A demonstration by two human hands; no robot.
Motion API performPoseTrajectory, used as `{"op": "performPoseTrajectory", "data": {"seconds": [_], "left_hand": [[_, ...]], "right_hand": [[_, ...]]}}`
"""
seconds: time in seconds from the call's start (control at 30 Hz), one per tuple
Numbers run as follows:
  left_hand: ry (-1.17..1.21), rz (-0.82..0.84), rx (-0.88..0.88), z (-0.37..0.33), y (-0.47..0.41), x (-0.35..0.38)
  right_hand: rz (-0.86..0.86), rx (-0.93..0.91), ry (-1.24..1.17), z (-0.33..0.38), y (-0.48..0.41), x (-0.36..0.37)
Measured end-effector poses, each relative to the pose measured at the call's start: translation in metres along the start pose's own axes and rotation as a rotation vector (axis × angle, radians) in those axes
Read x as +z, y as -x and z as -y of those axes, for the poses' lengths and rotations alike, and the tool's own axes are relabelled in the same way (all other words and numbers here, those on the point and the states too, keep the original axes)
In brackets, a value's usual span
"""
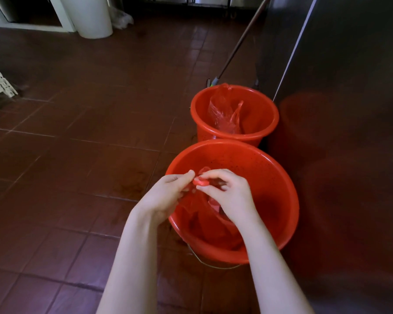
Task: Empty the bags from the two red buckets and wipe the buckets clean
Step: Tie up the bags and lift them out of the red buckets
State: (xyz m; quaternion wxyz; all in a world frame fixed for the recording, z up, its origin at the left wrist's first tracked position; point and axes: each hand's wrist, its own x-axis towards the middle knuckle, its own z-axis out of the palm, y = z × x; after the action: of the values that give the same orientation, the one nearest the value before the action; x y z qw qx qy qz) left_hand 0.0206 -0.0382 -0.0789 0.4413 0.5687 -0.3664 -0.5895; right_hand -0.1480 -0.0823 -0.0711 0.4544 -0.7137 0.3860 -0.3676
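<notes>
Head view: left hand (168,193) and right hand (227,191) both pinch the bag (204,214) top above the near bucket (270,177).

Near red bucket (270,177) (speckled inside) holds a bag (204,223); far bucket (259,109), another bag (222,114).

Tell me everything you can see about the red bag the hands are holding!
The red bag is thin, shiny, see-through plastic, crumpled and creased. Its body hangs down inside the nearer red bucket, toward its near side. Its top is twisted into a small tight bunch. The left hand and right hand both pinch that bunch with their fingertips. What is inside cannot be told.
</notes>
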Motion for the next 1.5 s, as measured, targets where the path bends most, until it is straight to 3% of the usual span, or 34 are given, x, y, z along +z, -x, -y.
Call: {"op": "performPoseTrajectory", "data": {"seconds": [0.1,0.2,0.27,0.37,0.43,0.5,0.57,0.67,0.73,0.83,0.93,1.0,1.17,1.33,1.5], "left_hand": [[0.022,-0.006,0.033,-0.005,-0.001,0.0],[0.05,-0.071,0.095,-0.007,-0.001,0.003],[-0.026,-0.191,0.117,-0.005,-0.001,-0.004],[-0.344,-0.432,0.103,0.005,0.003,-0.03],[-0.543,-0.605,0.155,0.012,0.009,-0.041],[-0.396,-0.638,0.244,0.015,0.01,-0.04],[0.04,-0.5,0.269,0.011,0.005,-0.028],[0.339,-0.299,0.301,-0.006,-0.005,-0.011],[0.089,-0.299,0.415,-0.015,-0.009,-0.007],[-0.879,-0.246,0.732,-0.015,-0.01,-0.009],[-1.481,-0.061,0.76,-0.011,-0.011,-0.013],[-1.606,-0.048,0.733,-0.012,-0.011,-0.021],[-1.632,-0.006,0.889,-0.01,-0.006,-0.048],[-1.519,-0.05,0.613,0.012,0.01,-0.094],[-1.327,-0.204,0.511,0.019,0.011,-0.085]], "right_hand": [[-0.073,-0.002,-0.099,-0.003,0.003,-0.001],[-0.126,0.144,-0.264,-0.007,0.0,0.001],[-0.249,0.306,-0.589,-0.014,-0.002,-0.009],[-0.561,0.662,-1.273,-0.034,0.002,-0.038],[-0.618,0.751,-1.423,-0.039,0.004,-0.048],[-0.504,0.667,-1.321,-0.03,-0.006,-0.043],[-0.326,0.515,-1.08,-0.013,-0.022,-0.034],[-0.079,0.28,-0.359,0.0,-0.038,-0.031],[0.063,0.109,0.236,-0.004,-0.039,-0.036],[0.247,-0.059,0.688,-0.014,-0.038,-0.045],[0.269,0.01,0.856,-0.03,-0.034,-0.044],[0.28,0.068,0.899,-0.041,-0.029,-0.038],[0.264,-0.041,0.863,-0.053,-0.019,-0.046],[0.227,0.173,0.949,-0.083,0.008,-0.085],[0.098,0.226,0.944,-0.079,-0.006,-0.072]]}}
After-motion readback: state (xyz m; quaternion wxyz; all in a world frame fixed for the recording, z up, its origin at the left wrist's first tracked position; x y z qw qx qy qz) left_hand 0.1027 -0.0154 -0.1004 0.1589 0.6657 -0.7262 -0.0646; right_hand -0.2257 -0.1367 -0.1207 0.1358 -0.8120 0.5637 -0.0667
